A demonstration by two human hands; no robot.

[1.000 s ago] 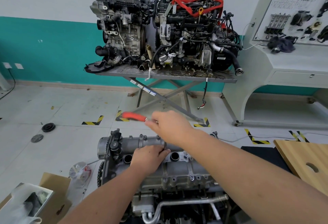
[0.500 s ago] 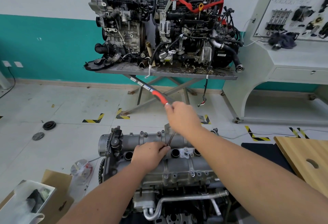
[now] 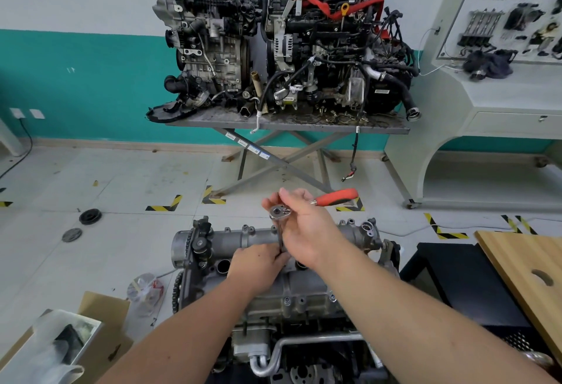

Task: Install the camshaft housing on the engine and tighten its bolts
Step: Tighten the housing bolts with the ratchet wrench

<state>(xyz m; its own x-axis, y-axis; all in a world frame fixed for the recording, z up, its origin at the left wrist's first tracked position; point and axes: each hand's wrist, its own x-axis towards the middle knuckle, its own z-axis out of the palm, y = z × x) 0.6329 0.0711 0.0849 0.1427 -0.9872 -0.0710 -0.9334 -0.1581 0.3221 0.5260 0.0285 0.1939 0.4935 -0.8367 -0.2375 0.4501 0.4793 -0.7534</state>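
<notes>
Red-handled ratchet (image 3: 304, 206) is gripped in our right hand (image 3: 299, 225); our left hand (image 3: 258, 263) pinches its extension (image 3: 280, 239) on a bolt of the housing (image 3: 304, 280), seated on the engine. If the socket tilts, it may slip and round the bolt.

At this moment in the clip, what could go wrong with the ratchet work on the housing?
The right hand holds the ratchet near its head, not its red handle, so leverage looks poor and it might slip. The left hand pinches the extension at the camshaft housing; a slip there could nip fingers.
</notes>
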